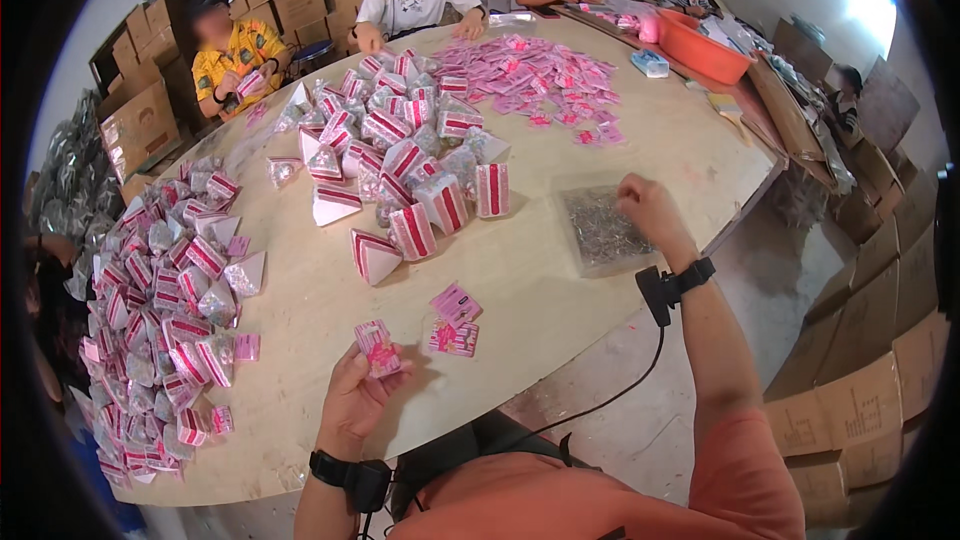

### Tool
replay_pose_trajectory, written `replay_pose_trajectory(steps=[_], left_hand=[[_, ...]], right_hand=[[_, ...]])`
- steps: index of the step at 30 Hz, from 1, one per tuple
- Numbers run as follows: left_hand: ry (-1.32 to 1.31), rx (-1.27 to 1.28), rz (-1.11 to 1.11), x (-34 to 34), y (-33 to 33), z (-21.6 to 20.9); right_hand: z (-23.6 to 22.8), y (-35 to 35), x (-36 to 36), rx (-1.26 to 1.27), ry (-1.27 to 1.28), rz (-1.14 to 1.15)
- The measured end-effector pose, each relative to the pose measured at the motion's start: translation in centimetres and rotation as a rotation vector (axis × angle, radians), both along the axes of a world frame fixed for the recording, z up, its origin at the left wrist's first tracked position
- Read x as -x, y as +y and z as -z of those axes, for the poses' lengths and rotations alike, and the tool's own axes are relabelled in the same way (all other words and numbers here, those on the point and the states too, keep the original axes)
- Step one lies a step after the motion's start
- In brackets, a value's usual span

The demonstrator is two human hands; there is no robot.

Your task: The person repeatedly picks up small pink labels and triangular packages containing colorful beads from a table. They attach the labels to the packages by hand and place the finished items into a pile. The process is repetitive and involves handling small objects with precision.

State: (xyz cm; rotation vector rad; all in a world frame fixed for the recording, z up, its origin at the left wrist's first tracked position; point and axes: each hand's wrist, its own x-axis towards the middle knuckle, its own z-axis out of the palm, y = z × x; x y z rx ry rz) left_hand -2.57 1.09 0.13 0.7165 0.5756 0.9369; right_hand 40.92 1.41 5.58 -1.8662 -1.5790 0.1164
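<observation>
Near the table's front edge my left hand [366, 398] grips a pink printed card [377, 348] between thumb and fingers. Two or more similar cards [456, 304] lie overlapping on the table just right of it. My right hand [650, 208] is over a shallow clear box [584, 262] of small, thin metal pieces [606, 224]. Its fingers are drawn together in a pinch at the box's right side; whatever they hold is too small to make out.
Cake-slice-shaped pieces with red and white stripes [411, 230] pile up mid-table, and more [165, 285] at the left. Pink cards [540, 75] spread at the back. An orange basin [705, 52] and a brush [728, 112] are at right. Co-workers sit across the table.
</observation>
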Motion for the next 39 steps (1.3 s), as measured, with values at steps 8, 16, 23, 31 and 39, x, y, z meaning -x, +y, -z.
replay_pose_trajectory(steps=[8, 16, 23, 31, 39], left_hand=[[-0.105, 0.048, 0.054, 0.1, 0.1, 0.0], [-0.078, 0.062, 0.071, -0.1, -0.2, -0.1], [-0.015, -0.018, 0.019, -0.3, -0.5, -0.2], [-0.153, -0.084, -0.063, -2.2, -1.5, -2.7], [0.007, -0.205, -0.111, -2.8, -2.1, -3.4]], right_hand=[[0.1, 0.2, -0.5, -0.034, 0.188, -0.016], [0.1, 0.4, -0.1, -0.054, 0.541, 0.002], [-0.1, 0.0, 3.0, 0.023, 0.696, -0.093], [-0.7, -4.4, 16.0, 0.032, 0.491, -0.475], [0.0, -5.7, 21.4, -0.125, 0.467, -0.569]])
